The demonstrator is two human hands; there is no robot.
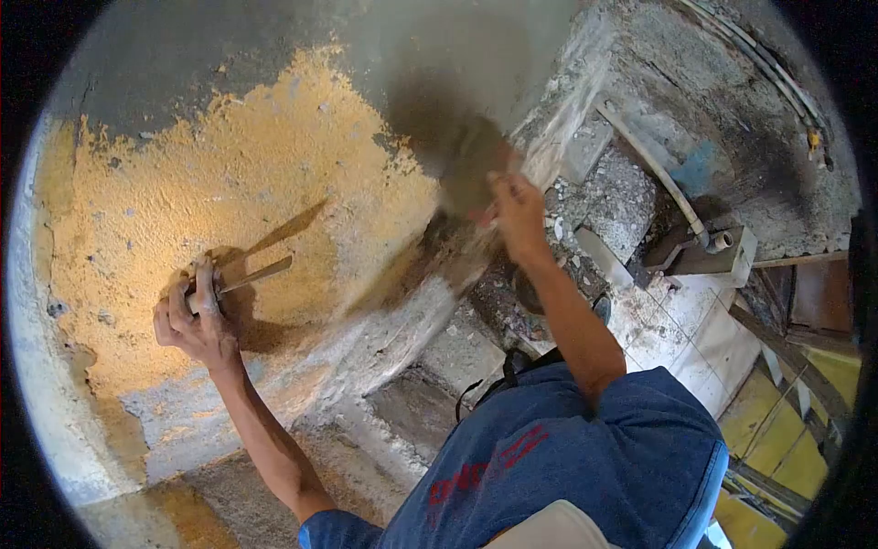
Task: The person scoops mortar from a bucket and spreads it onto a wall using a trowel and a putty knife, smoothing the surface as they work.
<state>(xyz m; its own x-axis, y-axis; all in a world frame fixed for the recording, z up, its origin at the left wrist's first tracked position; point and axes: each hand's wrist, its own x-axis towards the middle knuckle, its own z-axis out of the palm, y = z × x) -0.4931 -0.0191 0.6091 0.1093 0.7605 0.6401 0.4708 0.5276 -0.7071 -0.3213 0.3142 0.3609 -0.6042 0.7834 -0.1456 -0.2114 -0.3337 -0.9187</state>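
My left hand (197, 316) leans against the yellow part of the wall (274, 165), its fingers closed around a trowel. The trowel's narrow blade (261, 273) points right and casts a shadow on the wall. My right hand (519, 215) is closed on a plastering float (469, 169), smeared by motion and seemingly flat on the wall. Smooth wet-looking grey plaster (439, 55) covers the wall above and around the float. Its ragged lower border meets the yellow surface between my hands.
Rubble and concrete pieces (622, 206) lie right of the wall's foot. A pale pipe (663, 174) with an open end crosses there. Nearby are white floor tiles (677, 339), wooden lengths (796, 366) and a yellow surface (777, 430). A rough ledge (402, 329) runs along the wall base.
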